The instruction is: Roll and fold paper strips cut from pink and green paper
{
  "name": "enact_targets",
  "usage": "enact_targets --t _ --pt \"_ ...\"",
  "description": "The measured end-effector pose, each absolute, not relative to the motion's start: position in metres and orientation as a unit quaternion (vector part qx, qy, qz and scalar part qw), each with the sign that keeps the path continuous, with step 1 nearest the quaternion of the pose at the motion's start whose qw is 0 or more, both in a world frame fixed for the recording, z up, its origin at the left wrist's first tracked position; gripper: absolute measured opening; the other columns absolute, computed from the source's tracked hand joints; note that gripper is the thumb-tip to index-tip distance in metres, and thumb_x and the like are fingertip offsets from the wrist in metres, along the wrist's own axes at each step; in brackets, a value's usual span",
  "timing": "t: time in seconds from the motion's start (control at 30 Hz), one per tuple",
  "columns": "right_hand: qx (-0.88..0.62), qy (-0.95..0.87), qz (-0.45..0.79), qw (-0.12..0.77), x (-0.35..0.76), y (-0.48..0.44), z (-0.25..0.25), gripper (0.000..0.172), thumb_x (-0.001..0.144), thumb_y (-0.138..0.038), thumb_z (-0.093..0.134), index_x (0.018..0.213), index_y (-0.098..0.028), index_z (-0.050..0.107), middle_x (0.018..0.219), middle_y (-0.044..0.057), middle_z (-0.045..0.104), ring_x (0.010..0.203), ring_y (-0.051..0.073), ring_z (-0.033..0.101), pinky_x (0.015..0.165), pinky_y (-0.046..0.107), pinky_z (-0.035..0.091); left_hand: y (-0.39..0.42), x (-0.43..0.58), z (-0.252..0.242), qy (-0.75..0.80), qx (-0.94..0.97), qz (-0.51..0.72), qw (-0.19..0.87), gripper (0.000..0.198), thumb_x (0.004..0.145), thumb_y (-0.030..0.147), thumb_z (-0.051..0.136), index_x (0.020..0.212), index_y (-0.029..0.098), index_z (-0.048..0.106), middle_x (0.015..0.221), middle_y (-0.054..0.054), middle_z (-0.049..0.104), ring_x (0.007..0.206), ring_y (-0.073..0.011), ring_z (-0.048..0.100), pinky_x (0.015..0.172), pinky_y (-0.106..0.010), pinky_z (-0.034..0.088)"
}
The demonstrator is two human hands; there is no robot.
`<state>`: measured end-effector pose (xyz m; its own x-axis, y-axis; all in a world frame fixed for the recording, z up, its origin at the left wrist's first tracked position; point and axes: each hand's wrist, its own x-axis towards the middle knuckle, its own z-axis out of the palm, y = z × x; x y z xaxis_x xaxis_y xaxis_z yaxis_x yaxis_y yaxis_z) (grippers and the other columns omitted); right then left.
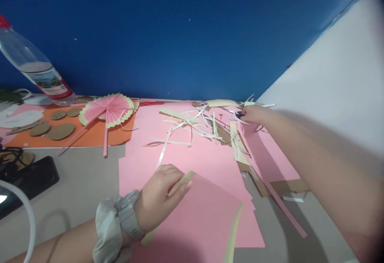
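Observation:
My left hand (159, 199), with a watch and a pale scrunchie at the wrist, is closed on a pink paper sheet (207, 211). Yellow-green strips edge that sheet, and the thumb lies along its upper left side. Beneath it lie more pink sheets (138, 171). Far to the right, my right hand (253, 115) has its fingers at the black handle of a pair of scissors (239, 114); the blades point left among paper scraps. Thin white and pale green paper strips (192, 123) lie tangled left of the scissors.
A pink and green folded paper fan (108, 111) lies on orange paper (120, 137), near cardboard discs (61, 131). A plastic bottle (48, 75) leans at the left. A black phone-like object (45, 175) and a white cable (28, 211) lie nearer. A blue wall (168, 35) bounds the back.

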<state>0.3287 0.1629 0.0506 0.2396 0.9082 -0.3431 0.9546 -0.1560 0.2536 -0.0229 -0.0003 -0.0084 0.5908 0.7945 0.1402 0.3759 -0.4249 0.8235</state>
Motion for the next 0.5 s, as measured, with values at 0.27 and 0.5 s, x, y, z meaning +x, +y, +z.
enact_targets --t 0.27,0.5 --pt "0.794 0.58 0.076 0.163 0.326 0.166 0.068 0.033 0.089 -0.031 0.054 0.118 -0.015 0.053 0.117 0.009 0.056 0.098 0.02 0.059 0.082 0.041 0.051 0.0 -0.024 -0.003 0.378 0.761 0.284 0.445 0.03 0.094 0.03 0.038 0.066 0.02 0.035 0.063 0.004 0.036 0.063 -0.012 0.035 0.062 -0.025 0.03" --pt "0.832 0.551 0.066 -0.025 0.344 0.16 0.094 0.034 0.079 -0.032 0.057 0.107 -0.013 0.055 0.089 0.015 0.066 0.077 0.024 0.059 0.064 0.034 0.042 0.001 -0.024 -0.004 0.392 0.709 0.285 0.512 0.029 0.094 0.034 0.034 0.069 0.02 0.036 0.065 0.005 0.03 0.06 -0.0099 0.03 0.055 -0.023 0.028"
